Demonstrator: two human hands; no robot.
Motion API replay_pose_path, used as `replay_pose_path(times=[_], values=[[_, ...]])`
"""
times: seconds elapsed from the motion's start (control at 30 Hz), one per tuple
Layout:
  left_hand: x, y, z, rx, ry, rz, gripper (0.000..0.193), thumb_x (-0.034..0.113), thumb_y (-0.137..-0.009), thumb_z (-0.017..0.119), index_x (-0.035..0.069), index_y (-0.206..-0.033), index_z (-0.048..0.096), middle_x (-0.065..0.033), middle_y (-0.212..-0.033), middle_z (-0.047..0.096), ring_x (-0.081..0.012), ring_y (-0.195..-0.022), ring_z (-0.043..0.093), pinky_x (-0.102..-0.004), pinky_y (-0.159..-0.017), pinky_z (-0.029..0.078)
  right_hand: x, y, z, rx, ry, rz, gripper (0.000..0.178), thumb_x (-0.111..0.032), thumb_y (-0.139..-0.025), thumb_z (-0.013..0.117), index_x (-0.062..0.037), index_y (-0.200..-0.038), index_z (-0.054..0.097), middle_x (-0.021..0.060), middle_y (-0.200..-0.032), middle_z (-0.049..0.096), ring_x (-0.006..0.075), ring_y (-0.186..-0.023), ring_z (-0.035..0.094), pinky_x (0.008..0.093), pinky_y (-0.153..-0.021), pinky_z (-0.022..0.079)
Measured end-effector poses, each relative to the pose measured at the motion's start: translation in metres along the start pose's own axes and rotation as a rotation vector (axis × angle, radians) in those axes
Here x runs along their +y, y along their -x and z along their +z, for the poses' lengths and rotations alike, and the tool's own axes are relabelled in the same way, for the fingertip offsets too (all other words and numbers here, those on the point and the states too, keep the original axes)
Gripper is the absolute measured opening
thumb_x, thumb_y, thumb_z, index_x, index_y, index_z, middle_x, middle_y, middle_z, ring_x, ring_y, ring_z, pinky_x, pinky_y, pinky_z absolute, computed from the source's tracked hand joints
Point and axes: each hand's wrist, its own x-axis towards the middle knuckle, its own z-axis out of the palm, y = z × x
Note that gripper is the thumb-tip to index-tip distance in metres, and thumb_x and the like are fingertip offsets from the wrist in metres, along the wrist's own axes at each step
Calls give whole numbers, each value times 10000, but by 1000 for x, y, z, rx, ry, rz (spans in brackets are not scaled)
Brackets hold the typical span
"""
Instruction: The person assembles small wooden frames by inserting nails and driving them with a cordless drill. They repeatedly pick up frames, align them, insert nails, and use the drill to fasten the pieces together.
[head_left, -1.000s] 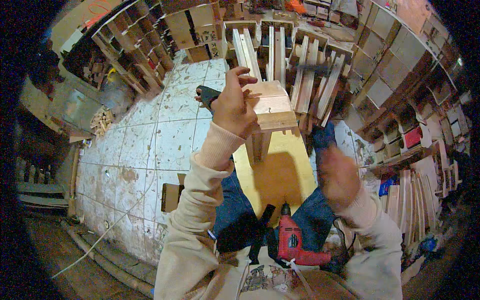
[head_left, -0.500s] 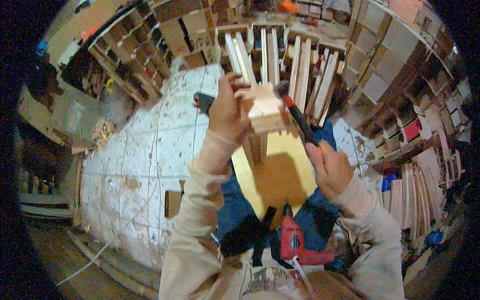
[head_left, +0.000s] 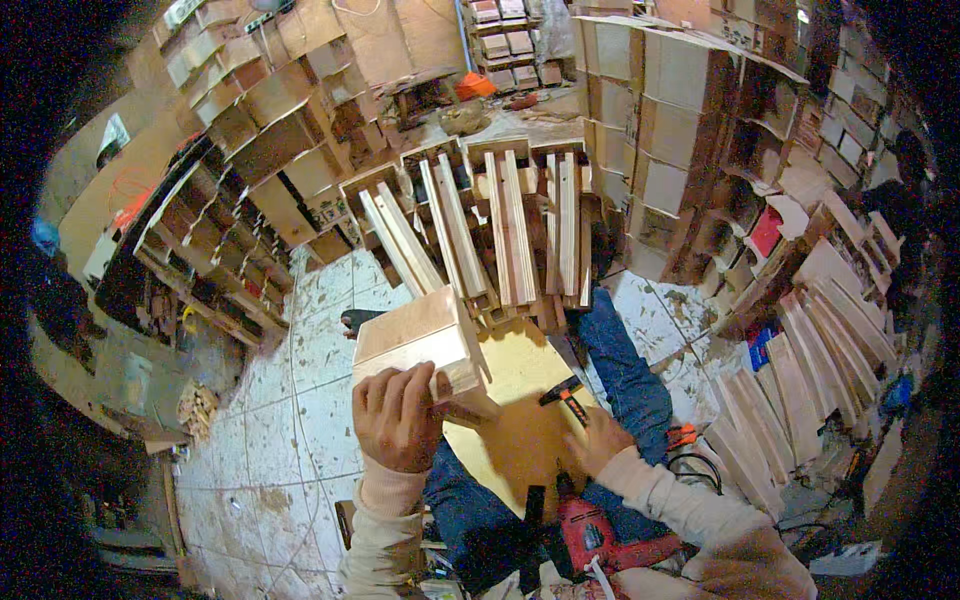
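My left hand (head_left: 398, 415) grips the lower edge of a small pale wooden box (head_left: 415, 340), its fingers bent over the near side. The box is held tilted above the left part of a yellow board (head_left: 515, 350) that lies across my lap. Low over the right side of the board, my right hand (head_left: 600, 442) is closed on a hammer (head_left: 570, 402) with a black head and an orange-and-black handle. A red power drill (head_left: 590, 535) lies close to my body, its tip by the near edge of the board.
Ahead stand several open wooden boxes with pale grooved strips (head_left: 510, 230) laid across them. Stacks of wooden boxes (head_left: 650, 140) rise behind and to the sides. Wooden slats (head_left: 800, 400) lean at the right. White floor tiles (head_left: 270, 430) with scraps and a thin cable spread at the left.
The wooden box has moved left and nearer in my left hand. My right hand has lowered the hammer away from the box toward the board. The whole view has shifted.
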Motion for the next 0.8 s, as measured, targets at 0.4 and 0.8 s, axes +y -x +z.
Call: replay_pose_path(times=[0.4,0.8], values=[[4,-47,1,143,281,-342,609,188,-741,789,25,-1244,487,-172,-1143,599,-330,-1018,579,-416,-928,438,-41,-24,2,394,-391,-428,675,-282,-619,751,30,-1171,518,213,-1019,588,405,-894,588,475,-853,479],[8,202,85,-218,293,-898,432,233,-822,683,-34,-1138,558,-221,-1081,595,-375,-994,563,-420,-894,441,24,-388,-38,477,-458,186,1112,-458,-733,729,-34,-1481,24,299,-1432,310,468,-1314,308,481,-1083,282]])
